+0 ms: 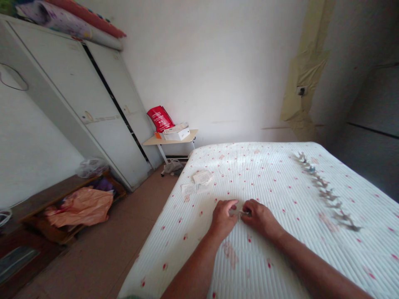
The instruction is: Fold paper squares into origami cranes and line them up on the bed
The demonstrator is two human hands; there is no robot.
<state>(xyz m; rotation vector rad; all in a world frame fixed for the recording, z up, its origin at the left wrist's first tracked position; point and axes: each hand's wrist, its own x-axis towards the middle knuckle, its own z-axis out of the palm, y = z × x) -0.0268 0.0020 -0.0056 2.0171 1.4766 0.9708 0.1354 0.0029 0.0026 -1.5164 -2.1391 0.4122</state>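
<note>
My left hand point(223, 216) and my right hand point(258, 216) meet low over the middle of the bed, fingers bent in a pinch. Between their fingertips is a small pale piece of folded paper point(240, 211), mostly hidden by the fingers. Printed paper sheets point(203, 177) lie on the mattress, beyond my hands and to the left. To the right runs a row of several small folded paper figures point(327, 194), shaped somewhat like cranes. They are blurred and stand apart from my hands.
The bed's white quilted cover point(249, 257) has red dots. Past its far left corner stands a small table point(170, 140) bearing a red bag point(160, 118) and a white box point(177, 134). A cabinet point(71, 87) and a low wooden shelf point(46, 232) are on the left.
</note>
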